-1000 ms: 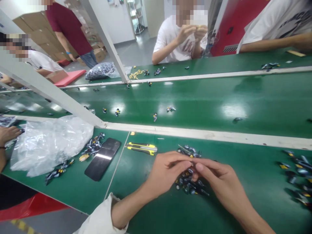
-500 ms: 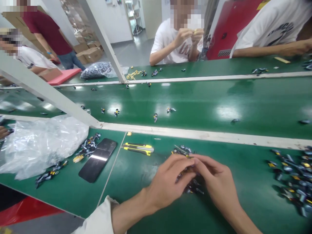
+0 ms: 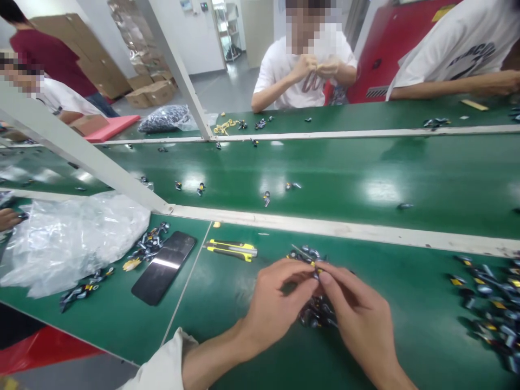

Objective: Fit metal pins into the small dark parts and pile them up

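Observation:
My left hand (image 3: 280, 306) and my right hand (image 3: 353, 314) meet fingertip to fingertip over a small pile of dark metal parts with yellow bits (image 3: 314, 314) on the green table (image 3: 252, 325). Both hands pinch one small dark and yellow part (image 3: 316, 269) between thumbs and forefingers. A few more of the pile's parts (image 3: 304, 252) lie just beyond my fingers. A white sleeve covers my left forearm.
A yellow and black utility knife (image 3: 231, 249), a black phone (image 3: 164, 266), loose parts (image 3: 148, 246) and a clear plastic bag (image 3: 69, 238) lie to the left. Another heap of parts (image 3: 491, 306) is at right. Beyond a white rail (image 3: 345, 228) runs the green conveyor belt (image 3: 345, 173); other people work across it.
My hands have stayed over the pile, fingers shifting slightly on the small part. The view has drifted a little; a person opposite lowered their hands.

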Action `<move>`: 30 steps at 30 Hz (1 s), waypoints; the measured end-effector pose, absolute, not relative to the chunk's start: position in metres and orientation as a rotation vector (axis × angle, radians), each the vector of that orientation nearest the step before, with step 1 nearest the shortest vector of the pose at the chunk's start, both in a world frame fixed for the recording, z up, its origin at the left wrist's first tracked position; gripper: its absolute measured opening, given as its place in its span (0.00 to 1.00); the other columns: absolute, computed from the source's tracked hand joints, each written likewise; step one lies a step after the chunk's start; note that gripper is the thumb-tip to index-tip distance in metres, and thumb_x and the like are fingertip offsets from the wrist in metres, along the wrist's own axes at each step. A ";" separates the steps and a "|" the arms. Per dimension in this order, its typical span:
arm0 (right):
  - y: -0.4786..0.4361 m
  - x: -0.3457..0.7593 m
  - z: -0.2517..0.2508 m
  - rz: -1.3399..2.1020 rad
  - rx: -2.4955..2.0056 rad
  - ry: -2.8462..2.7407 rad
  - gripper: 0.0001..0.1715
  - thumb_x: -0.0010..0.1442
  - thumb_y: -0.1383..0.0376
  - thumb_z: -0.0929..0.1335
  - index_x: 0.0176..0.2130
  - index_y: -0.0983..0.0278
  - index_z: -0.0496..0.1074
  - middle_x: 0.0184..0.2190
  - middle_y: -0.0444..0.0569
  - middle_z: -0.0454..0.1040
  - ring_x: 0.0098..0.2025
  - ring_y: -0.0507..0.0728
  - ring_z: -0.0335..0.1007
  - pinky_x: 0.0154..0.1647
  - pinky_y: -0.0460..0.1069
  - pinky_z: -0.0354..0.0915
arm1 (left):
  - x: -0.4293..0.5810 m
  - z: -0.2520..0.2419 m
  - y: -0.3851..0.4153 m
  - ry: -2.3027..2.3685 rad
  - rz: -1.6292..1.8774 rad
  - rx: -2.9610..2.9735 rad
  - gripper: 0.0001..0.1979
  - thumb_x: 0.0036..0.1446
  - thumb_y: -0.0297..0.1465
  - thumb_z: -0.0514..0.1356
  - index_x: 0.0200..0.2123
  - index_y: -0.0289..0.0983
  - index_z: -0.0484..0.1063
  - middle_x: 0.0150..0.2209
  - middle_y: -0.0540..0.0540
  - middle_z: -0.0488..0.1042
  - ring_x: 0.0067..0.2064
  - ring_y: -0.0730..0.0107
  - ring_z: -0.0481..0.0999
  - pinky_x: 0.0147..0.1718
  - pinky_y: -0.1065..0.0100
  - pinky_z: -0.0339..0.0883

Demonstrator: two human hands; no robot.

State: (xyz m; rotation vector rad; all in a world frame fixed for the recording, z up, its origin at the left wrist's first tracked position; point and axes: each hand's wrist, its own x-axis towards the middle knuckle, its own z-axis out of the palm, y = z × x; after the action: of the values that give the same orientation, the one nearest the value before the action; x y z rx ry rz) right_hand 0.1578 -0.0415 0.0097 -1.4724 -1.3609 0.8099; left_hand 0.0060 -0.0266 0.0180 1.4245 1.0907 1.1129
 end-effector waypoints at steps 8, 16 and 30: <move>-0.041 0.162 0.009 0.864 -1.484 -1.420 0.15 0.65 0.57 0.70 0.46 0.57 0.84 0.41 0.50 0.86 0.36 0.61 0.83 0.35 0.50 0.79 | -0.002 0.017 -0.023 1.077 1.212 1.766 0.14 0.64 0.23 0.61 0.51 0.39 0.80 0.46 0.43 0.80 0.47 0.66 0.80 0.49 0.66 0.76; -0.042 0.162 0.010 0.805 -1.432 -1.491 0.13 0.63 0.62 0.70 0.46 0.57 0.84 0.40 0.50 0.85 0.35 0.59 0.83 0.33 0.47 0.77 | -0.004 0.015 -0.022 1.059 1.182 1.775 0.14 0.66 0.24 0.60 0.52 0.38 0.80 0.46 0.42 0.80 0.47 0.66 0.80 0.50 0.66 0.76; -0.034 0.171 0.014 1.340 -1.335 -1.112 0.13 0.58 0.57 0.76 0.43 0.60 0.84 0.27 0.46 0.83 0.26 0.56 0.80 0.31 0.46 0.77 | -0.003 0.017 -0.019 1.081 1.207 1.640 0.12 0.62 0.24 0.65 0.47 0.38 0.83 0.44 0.43 0.84 0.44 0.65 0.83 0.47 0.67 0.78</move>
State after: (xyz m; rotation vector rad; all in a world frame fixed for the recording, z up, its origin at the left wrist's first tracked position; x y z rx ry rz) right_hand 0.1708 -0.0335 0.0145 -1.3350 -1.1125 1.3399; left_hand -0.0025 -0.0191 0.0166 1.6403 1.0812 1.2066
